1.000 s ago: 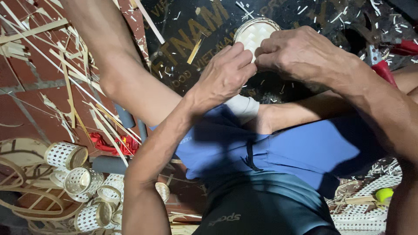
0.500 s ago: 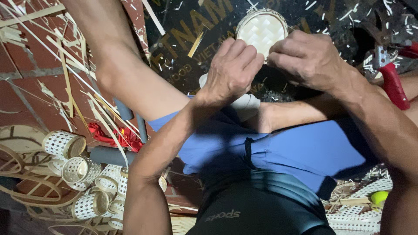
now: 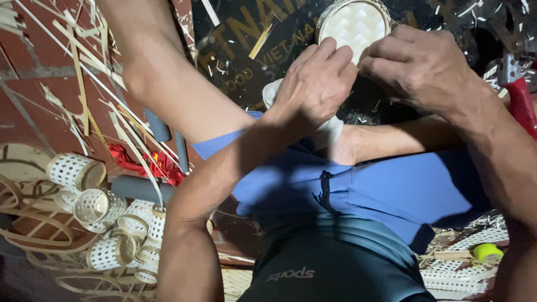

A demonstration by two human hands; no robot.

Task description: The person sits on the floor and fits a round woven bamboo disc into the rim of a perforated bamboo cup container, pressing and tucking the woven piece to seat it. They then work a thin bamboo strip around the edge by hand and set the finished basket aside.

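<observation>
- Both hands pinch the rim of the round woven basket (image 3: 353, 23), which sits on the dark mat (image 3: 235, 50) past your knees: left hand (image 3: 316, 84) at its lower edge, right hand (image 3: 420, 67) at its right.
- Uneven pressure could warp the rim.
- Loose strips (image 3: 89, 84) nearby could snag your forearm.

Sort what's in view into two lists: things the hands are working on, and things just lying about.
In hand:
left hand
right hand
round woven lid

Lying about:
small woven baskets
bamboo strips
grey pipes
red cloth
yellow-green ball
</observation>
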